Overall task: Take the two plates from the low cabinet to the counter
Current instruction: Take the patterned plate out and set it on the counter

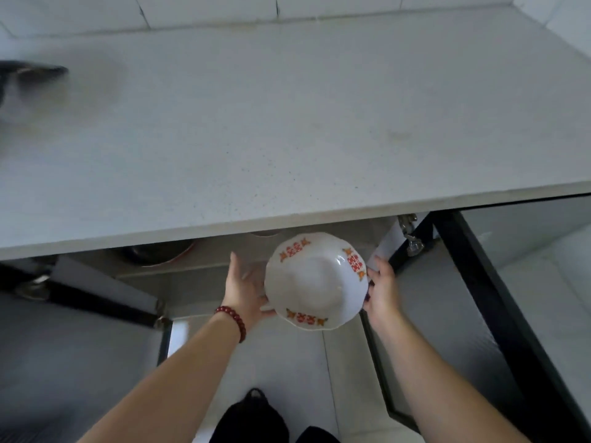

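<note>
White scalloped plate [315, 282], red-orange rim motifs, below counter [287, 139] edge.

Home kitchen: pale speckled counter [287, 129], tiled wall [208, 9] behind it at far side, low cabinet [198, 270] underneath with doors [441, 340] open, dark pan [160, 254] inside at left.

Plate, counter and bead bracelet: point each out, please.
plate [315, 282]: head view, bare white centre.
counter [287, 123]: head view, bare top surface.
bead bracelet [237, 318]: head view, beads on the left wrist.
</note>
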Available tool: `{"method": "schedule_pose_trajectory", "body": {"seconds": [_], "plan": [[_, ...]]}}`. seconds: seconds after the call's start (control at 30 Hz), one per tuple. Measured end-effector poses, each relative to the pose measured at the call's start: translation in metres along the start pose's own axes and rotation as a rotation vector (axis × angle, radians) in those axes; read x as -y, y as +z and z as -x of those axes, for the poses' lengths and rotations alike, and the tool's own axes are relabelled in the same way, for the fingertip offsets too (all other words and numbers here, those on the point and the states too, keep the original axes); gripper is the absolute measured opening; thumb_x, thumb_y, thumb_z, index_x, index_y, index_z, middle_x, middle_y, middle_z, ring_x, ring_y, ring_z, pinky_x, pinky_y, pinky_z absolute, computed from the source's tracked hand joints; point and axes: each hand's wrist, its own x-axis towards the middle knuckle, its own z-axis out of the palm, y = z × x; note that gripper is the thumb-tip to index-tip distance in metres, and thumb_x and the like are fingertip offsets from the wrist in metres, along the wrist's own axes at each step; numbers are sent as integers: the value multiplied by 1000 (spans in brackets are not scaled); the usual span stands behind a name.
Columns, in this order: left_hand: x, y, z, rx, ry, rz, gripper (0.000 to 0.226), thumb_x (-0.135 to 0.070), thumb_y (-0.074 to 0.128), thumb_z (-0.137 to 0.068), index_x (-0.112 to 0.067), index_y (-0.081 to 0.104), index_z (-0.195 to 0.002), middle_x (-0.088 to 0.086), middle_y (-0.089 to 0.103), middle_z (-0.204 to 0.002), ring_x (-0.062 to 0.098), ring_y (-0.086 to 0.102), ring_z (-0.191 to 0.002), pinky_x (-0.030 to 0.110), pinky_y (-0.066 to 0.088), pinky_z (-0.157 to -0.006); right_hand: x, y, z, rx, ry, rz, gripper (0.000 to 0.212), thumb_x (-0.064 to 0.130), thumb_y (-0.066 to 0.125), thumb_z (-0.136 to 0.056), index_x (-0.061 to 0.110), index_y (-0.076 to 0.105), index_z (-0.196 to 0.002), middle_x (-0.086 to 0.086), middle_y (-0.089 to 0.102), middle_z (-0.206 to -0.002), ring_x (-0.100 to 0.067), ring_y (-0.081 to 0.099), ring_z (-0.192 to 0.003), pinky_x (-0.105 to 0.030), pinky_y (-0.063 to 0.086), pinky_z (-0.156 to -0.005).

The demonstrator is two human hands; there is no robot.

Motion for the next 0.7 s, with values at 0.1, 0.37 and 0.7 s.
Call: {"method": "schedule_pose_trajectory", "body": {"seconds": [0.1,0.37,0.7], "plan": [[9,-10,48,-87,-21,28,90,-81,26,-75,-25,26,-146,9,29,-153,39,33,-134,60,29,-102,5,-2,45,9,63,20,44,48,38,-94,27,47,-131,2,59,-121,-9,58,-82,-37,47,-77],[5,-30,176,-174,27,117,87,-80,22,-77,-26,30,-145,10,32,-152,37,35,-133,56,30,-99,27,9,147,122,118,85,20,48,41,-92,37,58,-94,19,61,-79,-2,66,-62,-31,47,-59],[-9,-76,312,-241,261,309,83,-78,22,-79,-25,34,-143,8,35,-149,35,38,-129,58,32,-97,60,58,256,426,21,153,44,44,41,-94,35,40,-137,-1,42,-146,-18,47,-116,-47,42,-93]]}}
